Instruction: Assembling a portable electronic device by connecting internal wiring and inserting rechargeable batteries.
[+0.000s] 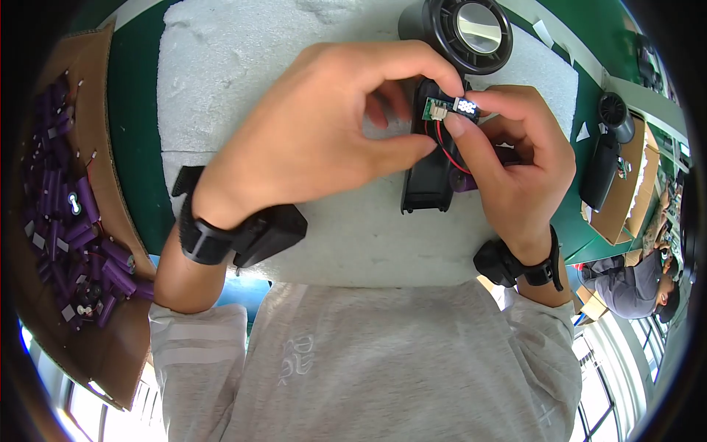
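Observation:
A black handheld fan (427,184) lies with its handle opened, its round head (479,29) at the far side. Over the handle is a small green circuit board (434,110) with a white connector and a lit white display (465,107). My right hand (526,151) pinches the board's display end between thumb and index finger. My left hand (324,125) arches over from the left, index fingertip at the display's upper edge, thumb apart near the wires. A red wire (451,156) curves from the board toward a purple battery cell (462,180), partly hidden by my right hand.
A white foam mat (221,96) covers the green table (132,147). At left, a cardboard box (110,191) holds many purple battery cells (81,228). On the right are another black fan (602,166) and a smaller box (622,214). A person (626,283) sits beyond.

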`<state>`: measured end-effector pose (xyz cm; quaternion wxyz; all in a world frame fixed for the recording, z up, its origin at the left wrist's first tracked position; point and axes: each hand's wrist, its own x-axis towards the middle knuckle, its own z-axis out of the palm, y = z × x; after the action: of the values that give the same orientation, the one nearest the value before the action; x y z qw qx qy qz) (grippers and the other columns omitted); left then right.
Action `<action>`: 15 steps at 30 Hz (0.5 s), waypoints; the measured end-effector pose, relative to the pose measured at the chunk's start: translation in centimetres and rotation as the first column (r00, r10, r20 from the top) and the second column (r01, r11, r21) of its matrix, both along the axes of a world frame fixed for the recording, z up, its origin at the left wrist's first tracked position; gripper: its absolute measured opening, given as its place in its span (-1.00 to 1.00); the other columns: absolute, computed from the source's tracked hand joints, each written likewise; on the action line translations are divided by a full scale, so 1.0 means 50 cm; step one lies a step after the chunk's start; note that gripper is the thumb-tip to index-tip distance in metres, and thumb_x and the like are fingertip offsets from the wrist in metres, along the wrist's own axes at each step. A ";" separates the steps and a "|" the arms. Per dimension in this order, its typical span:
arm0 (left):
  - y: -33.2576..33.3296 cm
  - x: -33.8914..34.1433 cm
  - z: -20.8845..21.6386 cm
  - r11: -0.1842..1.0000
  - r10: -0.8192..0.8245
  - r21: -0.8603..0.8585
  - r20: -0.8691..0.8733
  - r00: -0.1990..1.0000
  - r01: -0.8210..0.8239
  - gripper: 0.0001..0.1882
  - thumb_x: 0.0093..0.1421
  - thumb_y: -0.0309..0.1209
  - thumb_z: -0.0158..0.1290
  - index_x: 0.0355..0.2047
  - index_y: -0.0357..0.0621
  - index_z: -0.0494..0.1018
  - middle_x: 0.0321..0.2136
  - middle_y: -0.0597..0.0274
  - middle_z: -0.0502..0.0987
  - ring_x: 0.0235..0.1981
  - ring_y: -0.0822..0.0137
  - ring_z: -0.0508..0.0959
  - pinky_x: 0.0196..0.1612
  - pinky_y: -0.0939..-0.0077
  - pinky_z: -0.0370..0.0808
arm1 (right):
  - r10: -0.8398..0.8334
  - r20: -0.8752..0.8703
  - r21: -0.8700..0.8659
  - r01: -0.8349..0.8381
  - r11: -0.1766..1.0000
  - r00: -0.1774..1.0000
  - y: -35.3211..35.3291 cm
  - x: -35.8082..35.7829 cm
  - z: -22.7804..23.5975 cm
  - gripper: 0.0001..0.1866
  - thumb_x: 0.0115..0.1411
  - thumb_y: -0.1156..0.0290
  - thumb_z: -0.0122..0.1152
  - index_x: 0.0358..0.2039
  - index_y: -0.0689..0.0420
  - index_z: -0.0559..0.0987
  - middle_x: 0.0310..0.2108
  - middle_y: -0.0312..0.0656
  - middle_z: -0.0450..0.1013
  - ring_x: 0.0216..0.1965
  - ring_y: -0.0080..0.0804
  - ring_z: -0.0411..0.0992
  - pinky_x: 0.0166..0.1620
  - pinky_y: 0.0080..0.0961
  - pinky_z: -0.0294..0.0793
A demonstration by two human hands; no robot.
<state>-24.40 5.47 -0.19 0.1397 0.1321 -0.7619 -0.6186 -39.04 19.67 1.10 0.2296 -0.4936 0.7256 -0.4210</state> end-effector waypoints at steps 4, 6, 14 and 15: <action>0.023 -0.007 -0.005 0.979 0.074 -0.193 0.008 0.997 -0.071 -0.59 -0.08 -0.68 0.18 -0.16 -0.11 0.48 -0.35 0.35 0.53 -0.46 0.52 0.49 -0.41 0.63 0.43 | 0.003 0.010 0.005 -0.003 1.000 1.000 0.000 0.000 -0.002 -0.77 0.08 0.67 0.31 -0.23 0.25 0.53 -0.32 -0.26 0.49 -0.47 -0.69 0.48 -0.45 -0.80 0.41; 0.029 -0.009 -0.009 0.969 0.118 -0.220 0.022 0.993 -0.110 -0.60 -0.11 -0.67 0.18 -0.21 -0.11 0.45 -0.39 0.38 0.51 -0.50 0.53 0.48 -0.46 0.63 0.39 | 0.009 -0.016 -0.009 -0.009 1.000 1.000 0.001 -0.002 -0.002 -0.77 0.07 0.67 0.31 -0.23 0.25 0.53 -0.31 -0.26 0.49 -0.47 -0.69 0.48 -0.45 -0.79 0.41; 0.033 -0.007 -0.008 0.962 0.128 -0.246 0.034 0.991 -0.116 -0.62 -0.09 -0.68 0.14 -0.24 -0.11 0.36 -0.45 0.39 0.42 -0.51 0.50 0.45 -0.45 0.63 0.37 | 0.046 -0.076 -0.078 -0.052 0.996 0.996 -0.001 -0.006 -0.007 -0.77 0.03 0.67 0.35 -0.27 0.24 0.56 -0.31 -0.24 0.49 -0.46 -0.68 0.47 -0.44 -0.78 0.42; 0.032 -0.007 -0.007 0.962 0.129 -0.246 0.034 0.991 -0.117 -0.62 -0.09 -0.68 0.14 -0.24 -0.11 0.36 -0.45 0.39 0.42 -0.51 0.50 0.45 -0.45 0.63 0.37 | 0.040 -0.076 -0.075 -0.046 0.996 0.996 -0.001 -0.006 -0.006 -0.77 0.02 0.68 0.35 -0.28 0.24 0.57 -0.31 -0.23 0.49 -0.46 -0.67 0.47 -0.44 -0.78 0.43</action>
<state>-24.73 7.06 -0.55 0.1738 0.1765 -0.8254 -0.5073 -39.31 19.60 0.79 0.1922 -0.5330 0.7060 -0.4248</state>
